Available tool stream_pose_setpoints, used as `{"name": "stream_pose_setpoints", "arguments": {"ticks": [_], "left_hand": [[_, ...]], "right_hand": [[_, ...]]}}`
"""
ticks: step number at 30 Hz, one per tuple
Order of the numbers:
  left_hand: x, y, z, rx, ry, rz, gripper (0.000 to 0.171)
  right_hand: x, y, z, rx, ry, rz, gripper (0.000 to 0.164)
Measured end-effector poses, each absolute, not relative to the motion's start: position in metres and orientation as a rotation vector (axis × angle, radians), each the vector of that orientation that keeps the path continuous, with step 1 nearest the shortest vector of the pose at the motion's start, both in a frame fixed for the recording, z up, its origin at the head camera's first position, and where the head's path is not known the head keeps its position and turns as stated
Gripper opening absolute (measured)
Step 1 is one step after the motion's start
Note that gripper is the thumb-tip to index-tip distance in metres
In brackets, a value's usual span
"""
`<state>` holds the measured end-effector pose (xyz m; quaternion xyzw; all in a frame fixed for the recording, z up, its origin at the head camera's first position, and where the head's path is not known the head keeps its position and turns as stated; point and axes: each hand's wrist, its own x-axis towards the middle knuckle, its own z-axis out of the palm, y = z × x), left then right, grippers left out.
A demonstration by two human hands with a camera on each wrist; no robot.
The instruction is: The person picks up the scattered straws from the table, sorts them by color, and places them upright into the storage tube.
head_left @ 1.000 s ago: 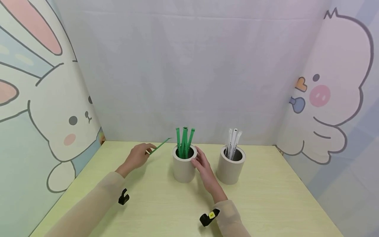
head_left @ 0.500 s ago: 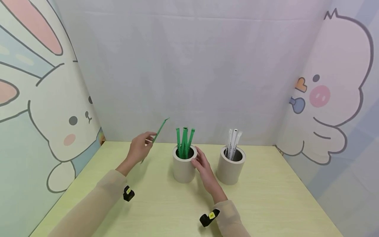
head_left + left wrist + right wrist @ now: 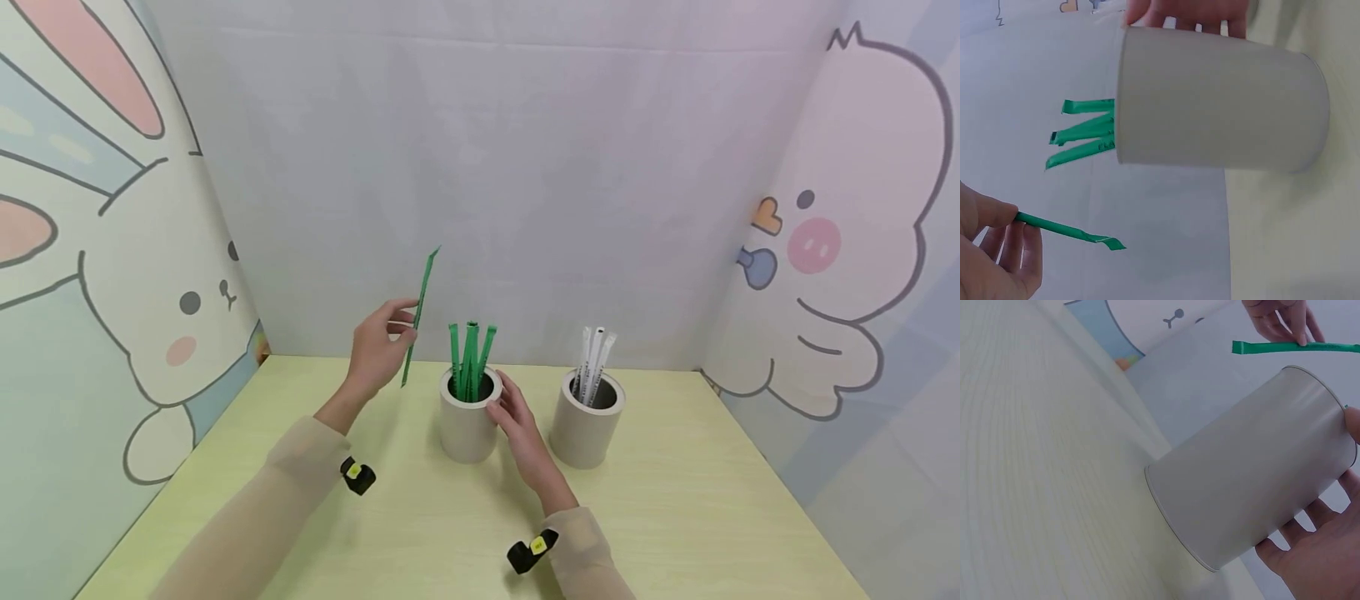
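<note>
My left hand (image 3: 377,348) is raised left of the middle cup, pinching a thin green-wrapped straw (image 3: 425,282) between thumb and fingers. The straw stands nearly upright, leaning slightly right, its crimped tip well above the hand. In the left wrist view, its twisted lower end (image 3: 1110,242) points down beside the cup. My right hand (image 3: 525,435) holds the beige cup (image 3: 468,433) from its right side, thumb at the rim and fingers around the wall. Several green-wrapped straws (image 3: 470,358) stand in that cup, their lower parts hidden.
To the right, a second beige cup (image 3: 583,437) holds several white-wrapped straws (image 3: 592,362). Both cups stand on a pale wooden table (image 3: 675,500). A grey cloth backdrop (image 3: 480,183) rises behind, with cartoon-printed panels at left and right.
My left hand has lifted and moved right, toward the middle cup. The green straw in it has turned from a low slant to nearly upright. The right hand has stayed on the cup.
</note>
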<state>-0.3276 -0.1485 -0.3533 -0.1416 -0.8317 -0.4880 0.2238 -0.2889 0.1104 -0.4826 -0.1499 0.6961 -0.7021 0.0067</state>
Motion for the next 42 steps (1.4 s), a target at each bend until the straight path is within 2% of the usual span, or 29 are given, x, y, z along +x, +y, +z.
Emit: {"name": "stream_pose_setpoints", "arguments": {"ticks": [8, 14, 33, 42], "left_hand": [[-0.323, -0.116, -0.335, -0.384, -2.198, -1.547, 0.046], [-0.32, -0.096, -0.336, -0.358, -2.147, -1.63, 0.045], [-0.316, -0.067, -0.391, -0.232, -2.109, -1.679, 0.044], [-0.313, -0.067, -0.401, -0.214, -2.118, -1.661, 0.043]], "right_hand": [[-0.29, 0.11, -0.482, -0.454, 2.142, -2.223, 0.066], [-0.291, 0.11, -0.484, -0.443, 2.15, -2.214, 0.067], [-0.293, 0.11, -0.483, -0.452, 2.16, -2.215, 0.067], [-0.292, 0.11, -0.483, -0.441, 2.153, -2.232, 0.067]]}}
